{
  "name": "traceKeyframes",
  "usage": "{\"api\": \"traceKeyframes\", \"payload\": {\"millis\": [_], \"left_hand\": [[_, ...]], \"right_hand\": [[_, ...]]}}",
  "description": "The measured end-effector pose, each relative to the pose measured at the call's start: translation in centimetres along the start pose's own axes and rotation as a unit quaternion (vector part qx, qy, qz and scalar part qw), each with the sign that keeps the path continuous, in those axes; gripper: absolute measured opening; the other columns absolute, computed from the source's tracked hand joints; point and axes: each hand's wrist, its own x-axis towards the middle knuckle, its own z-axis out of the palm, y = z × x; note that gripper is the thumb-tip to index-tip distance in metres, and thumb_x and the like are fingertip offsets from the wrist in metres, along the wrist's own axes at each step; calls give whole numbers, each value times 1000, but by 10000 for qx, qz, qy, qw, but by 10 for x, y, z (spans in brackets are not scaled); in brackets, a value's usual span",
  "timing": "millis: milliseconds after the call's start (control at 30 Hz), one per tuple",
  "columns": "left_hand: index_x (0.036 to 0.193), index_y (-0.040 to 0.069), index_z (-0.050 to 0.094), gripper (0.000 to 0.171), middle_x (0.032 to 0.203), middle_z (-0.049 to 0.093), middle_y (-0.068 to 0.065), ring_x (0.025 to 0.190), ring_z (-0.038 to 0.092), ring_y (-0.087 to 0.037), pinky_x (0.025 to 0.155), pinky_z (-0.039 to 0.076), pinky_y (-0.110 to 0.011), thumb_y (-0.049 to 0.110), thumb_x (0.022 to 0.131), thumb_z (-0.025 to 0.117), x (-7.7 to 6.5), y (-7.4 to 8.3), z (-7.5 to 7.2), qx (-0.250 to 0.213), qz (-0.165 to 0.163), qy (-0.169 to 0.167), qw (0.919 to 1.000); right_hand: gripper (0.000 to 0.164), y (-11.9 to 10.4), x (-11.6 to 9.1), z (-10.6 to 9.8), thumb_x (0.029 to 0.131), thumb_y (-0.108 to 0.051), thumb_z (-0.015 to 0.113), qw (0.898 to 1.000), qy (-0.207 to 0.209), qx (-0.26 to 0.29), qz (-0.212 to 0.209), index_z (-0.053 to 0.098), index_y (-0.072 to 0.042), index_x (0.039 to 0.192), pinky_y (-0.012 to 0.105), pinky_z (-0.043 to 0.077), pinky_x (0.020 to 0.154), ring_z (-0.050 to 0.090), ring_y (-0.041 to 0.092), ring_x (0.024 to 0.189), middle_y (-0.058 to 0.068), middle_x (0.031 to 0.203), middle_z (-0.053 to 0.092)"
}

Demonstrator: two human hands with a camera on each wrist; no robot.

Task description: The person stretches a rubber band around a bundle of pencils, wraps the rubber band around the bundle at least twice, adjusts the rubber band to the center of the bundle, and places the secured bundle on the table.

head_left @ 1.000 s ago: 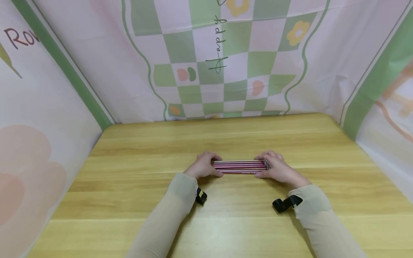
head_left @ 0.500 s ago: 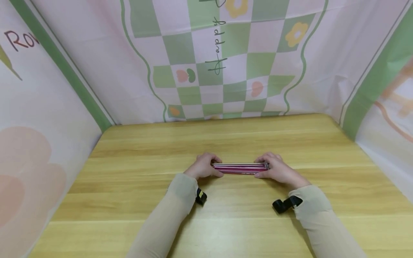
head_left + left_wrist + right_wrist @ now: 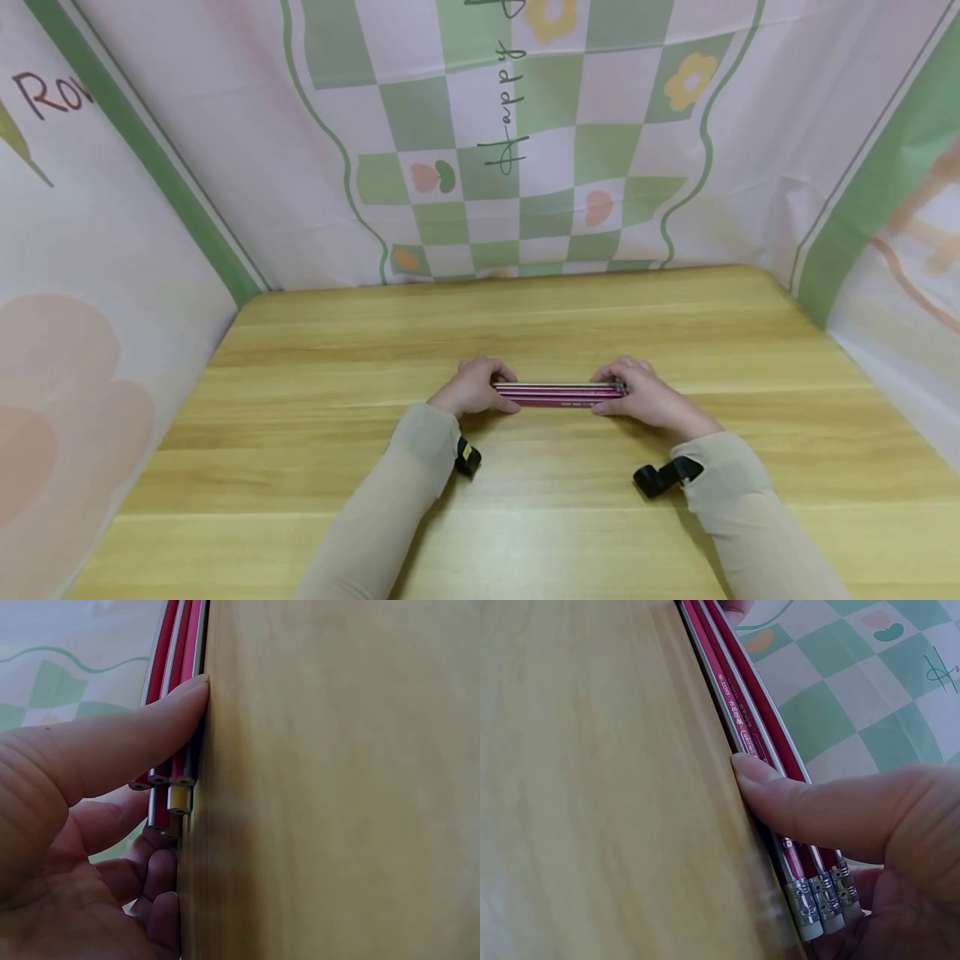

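A bundle of red pencils (image 3: 555, 395) with silver stripes lies crosswise on the wooden table between both hands. My left hand (image 3: 476, 386) grips its left end, thumb on the near side and fingers round the far side. In the left wrist view the flat, unsharpened pencil ends (image 3: 159, 782) sit slightly uneven below the thumb. The right end is held by my right hand (image 3: 633, 390), its thumb pressed along the near side. Metal ferrules with white erasers (image 3: 810, 928) show below that thumb in the right wrist view. Fingers behind the bundle are partly hidden.
The wooden table (image 3: 525, 517) stretches out on all sides of the hands. A patterned cloth (image 3: 491, 200) hangs along its back edge, with more cloth at the left and right. A black wrist camera (image 3: 468, 457) sits below the left hand.
The pencils have settled lower and packed closer together between the hands; the upper ones have dropped toward the table. Both hands stay in nearly the same place.
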Motion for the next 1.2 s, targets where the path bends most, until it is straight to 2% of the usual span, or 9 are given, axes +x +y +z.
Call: {"api": "traceKeyframes", "payload": {"millis": [333, 733, 967, 1200], "left_hand": [[107, 14, 71, 36, 101, 63, 2, 104, 41, -20, 96, 34, -40, 21, 76, 88, 3, -1, 0, 223, 15, -91, 9997], [109, 14, 73, 38, 107, 65, 3, 109, 43, -22, 106, 32, -51, 28, 76, 87, 5, -3, 1, 518, -33, -130, 9986], [105, 15, 74, 35, 112, 67, 2, 110, 42, -26, 107, 31, -55, 30, 76, 87, 6, -1, 1, 833, 48, -207, 9963], [107, 14, 74, 36, 118, 64, 0, 113, 42, -26, 108, 31, -57, 32, 78, 86, 3, 4, -1, 1093, 57, -370, 9933]], "right_hand": [[36, -1, 0, 0, 84, -23, 79, 9998, -4, -160, -108, 66, -3, 111, 48, 37, 91, 44, 35, 109, 18, 117, 60], [34, -5, 2, -1, 85, -23, 78, 9987, -146, -376, -310, 65, -3, 108, 55, 38, 94, 45, 38, 110, 17, 113, 60], [29, -7, 5, -3, 87, -21, 76, 9972, -355, -550, -365, 65, -4, 108, 41, 39, 86, 46, 30, 101, 10, 105, 61], [29, -8, 5, -5, 87, -22, 76, 9957, -521, -646, -405, 63, -4, 107, 40, 40, 85, 47, 28, 100, 9, 103, 60]]}}
